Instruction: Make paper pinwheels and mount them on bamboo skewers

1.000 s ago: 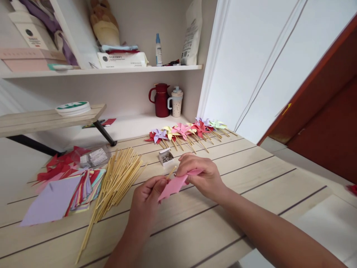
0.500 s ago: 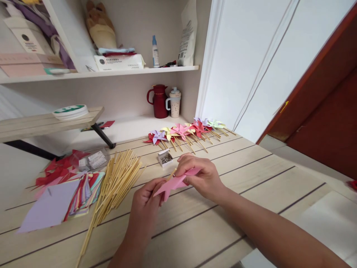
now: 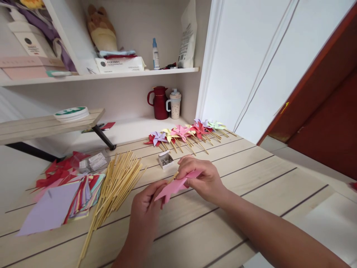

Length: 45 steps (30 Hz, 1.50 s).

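A folded pink paper pinwheel (image 3: 174, 188) is held above the table between both hands. My left hand (image 3: 149, 199) is closed at its lower left edge, with some fingers hidden under the paper. My right hand (image 3: 202, 176) pinches the upper right side between thumb and fingers. The tip of a wooden stick (image 3: 174, 175) shows just behind the paper, close to my right fingertips; the rest of it is hidden. Beyond the hands stands a small open white box (image 3: 166, 160) of shiny metal pieces.
Finished pinwheels (image 3: 181, 132) lie in a row at the table's back. A pile of wooden sticks (image 3: 118, 188) lies left of my hands, beside coloured paper sheets (image 3: 51, 204) and a clear bag (image 3: 96, 160). A low wooden stand (image 3: 95, 115) rises at the left.
The hands keep their hold on the pink pinwheel with only slight shifts. The paper looks a little flatter, and the stick tip shows more plainly. The view has tilted a little.
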Motion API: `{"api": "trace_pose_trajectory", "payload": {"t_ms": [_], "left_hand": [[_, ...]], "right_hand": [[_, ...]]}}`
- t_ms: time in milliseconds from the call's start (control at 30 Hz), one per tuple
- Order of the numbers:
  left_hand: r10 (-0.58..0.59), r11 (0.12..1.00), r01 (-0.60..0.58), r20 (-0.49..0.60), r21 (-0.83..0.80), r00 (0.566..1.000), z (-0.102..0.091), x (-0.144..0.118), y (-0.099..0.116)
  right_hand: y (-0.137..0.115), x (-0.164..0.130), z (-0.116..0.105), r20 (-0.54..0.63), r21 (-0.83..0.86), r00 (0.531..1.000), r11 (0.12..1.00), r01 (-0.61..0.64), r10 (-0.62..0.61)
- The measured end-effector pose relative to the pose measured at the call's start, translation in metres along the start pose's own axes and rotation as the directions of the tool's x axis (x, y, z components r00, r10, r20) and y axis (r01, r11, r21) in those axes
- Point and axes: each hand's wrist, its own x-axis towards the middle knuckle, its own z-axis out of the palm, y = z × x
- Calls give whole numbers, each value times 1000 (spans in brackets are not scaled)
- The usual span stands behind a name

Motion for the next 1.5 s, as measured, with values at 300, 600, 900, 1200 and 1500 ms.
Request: {"api": "trace_pose_trajectory", "payload": {"t_ms": [300, 600, 900, 1200, 1500], "left_hand": [[419, 852, -375, -46, 366, 907, -5, -4, -1], [697, 551, -632, 115, 545, 708, -16, 2, -8], [805, 277, -684, 226, 675, 549, -21, 6, -1], [820, 208, -666, 243, 717, 518, -18, 3, 5], [719, 454, -629, 158, 631, 677, -11, 2, -5]], "right_hand": [[3, -5, 1, -43, 46, 998, 998, -41, 43], [0, -10, 1, -102, -14, 990, 995, -100, 98], [4, -6, 2, -53, -64, 994, 994, 92, -95], [-4, -4, 2, -25, -145, 992, 982, 119, -124], [-3, -3, 0, 4, -245, 984, 953, 176, -181]]}}
